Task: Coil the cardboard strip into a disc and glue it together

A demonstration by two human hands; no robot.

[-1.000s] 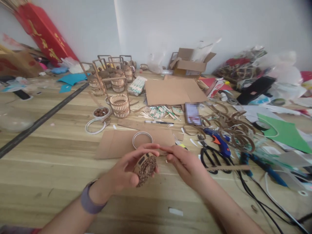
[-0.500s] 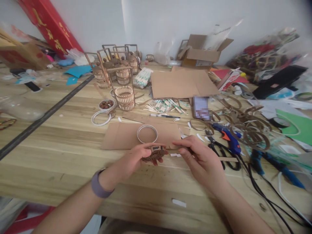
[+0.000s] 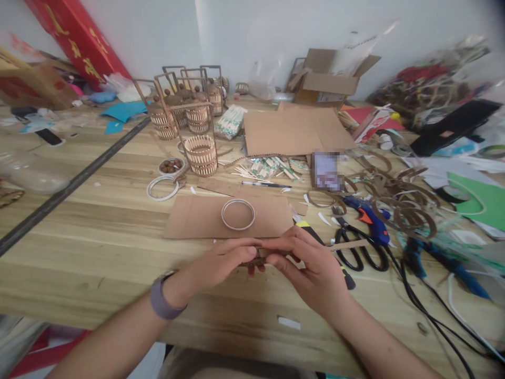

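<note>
Near the table's front, my left hand (image 3: 221, 266) is closed round a small brown round piece (image 3: 259, 257), which my fingers mostly cover. My right hand (image 3: 311, 268) touches the same piece from the right, its fingers pressed together on its edge. A thin cardboard strip (image 3: 349, 245) sticks out to the right from behind my right hand. Just beyond my hands lies a brown cardboard sheet (image 3: 197, 218) with a white-edged ring (image 3: 238, 228) on it.
Black scissors (image 3: 351, 247) and a blue glue gun (image 3: 374, 223) with cables lie right, beside brown strip rings (image 3: 418, 221). A yellow-black cutter (image 3: 310, 230) is partly under my right hand. Lantern-like baskets (image 3: 202, 158) stand back left. A pen (image 3: 266, 184) lies beyond the sheet.
My right hand has moved left onto the brown round piece, which is now mostly covered. The yellow-black cutter has come into view beside my right hand.
</note>
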